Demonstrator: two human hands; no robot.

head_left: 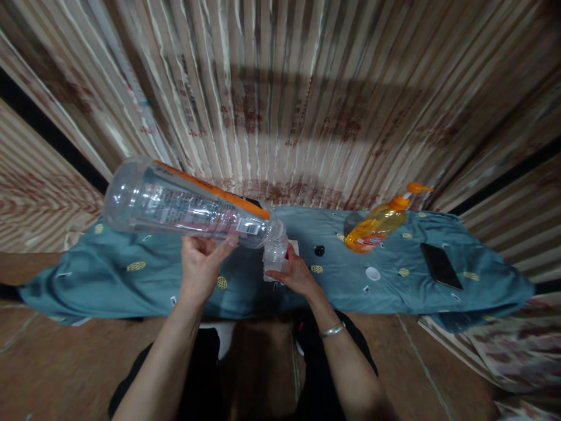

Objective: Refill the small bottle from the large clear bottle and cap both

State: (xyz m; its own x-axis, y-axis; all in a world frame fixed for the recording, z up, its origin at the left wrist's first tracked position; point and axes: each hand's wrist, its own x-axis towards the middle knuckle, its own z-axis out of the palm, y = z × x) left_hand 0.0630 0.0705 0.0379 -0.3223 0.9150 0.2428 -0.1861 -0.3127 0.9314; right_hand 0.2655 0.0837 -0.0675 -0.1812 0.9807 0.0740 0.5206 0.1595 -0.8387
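Our left hand (202,264) cradles a big clear bottle (184,206) tipped sideways, its mouth meeting a small clear container (276,252) gripped by our right hand (294,273) on the teal cloth (131,280). Farther right we've got a white cap (373,273), phone (440,266) and orange pump bottle (380,225).

The right hand (294,273) covers the lower part of the small clear container (276,252), the print on the big bottle's label (193,217) is too blurred to read, and the small dark thing (319,250) may be a cap.
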